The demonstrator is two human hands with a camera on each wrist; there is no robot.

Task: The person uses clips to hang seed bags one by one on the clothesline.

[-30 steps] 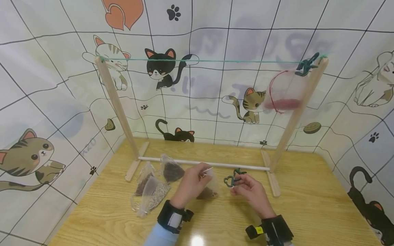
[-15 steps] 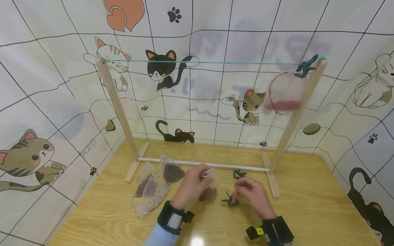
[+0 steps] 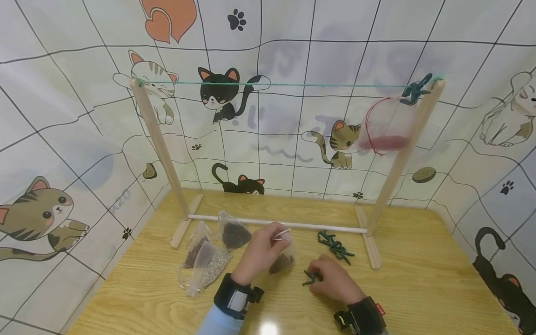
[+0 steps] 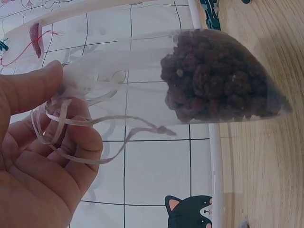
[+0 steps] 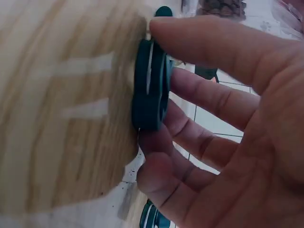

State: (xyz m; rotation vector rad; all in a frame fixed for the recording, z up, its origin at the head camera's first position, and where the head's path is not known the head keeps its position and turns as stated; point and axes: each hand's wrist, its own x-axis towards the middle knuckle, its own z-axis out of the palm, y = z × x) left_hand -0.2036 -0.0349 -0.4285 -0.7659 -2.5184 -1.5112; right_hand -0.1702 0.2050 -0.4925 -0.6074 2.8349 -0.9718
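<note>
My left hand (image 3: 260, 251) pinches the gathered neck of a sheer drawstring bag (image 4: 142, 90). Dark, wrinkled berry-like pieces (image 4: 209, 78) fill its bottom, and its pale drawstring loops (image 4: 114, 118) hang over the fingers. Down at the table, my right hand (image 3: 335, 280) holds a dark green clip (image 3: 310, 278) between thumb and fingers. In the right wrist view this clip (image 5: 151, 85) stands on edge close to the wood, thumb at its upper end and fingertips at its lower end. More green clips (image 3: 335, 245) lie in a small heap beyond the right hand.
A wooden frame with posts (image 3: 155, 130) and a white bottom bar (image 3: 301, 226) carries a green string (image 3: 284, 84). At its right end a green clip (image 3: 416, 89) holds a sheer bag with reddish contents (image 3: 385, 142). Several filled bags (image 3: 209, 267) lie left on the table (image 3: 418, 279).
One clip came down from my right hand onto the table. That hand then moved down and toward me to grip it, uncovering the heap of clips. The left hand kept its place with the bag.
</note>
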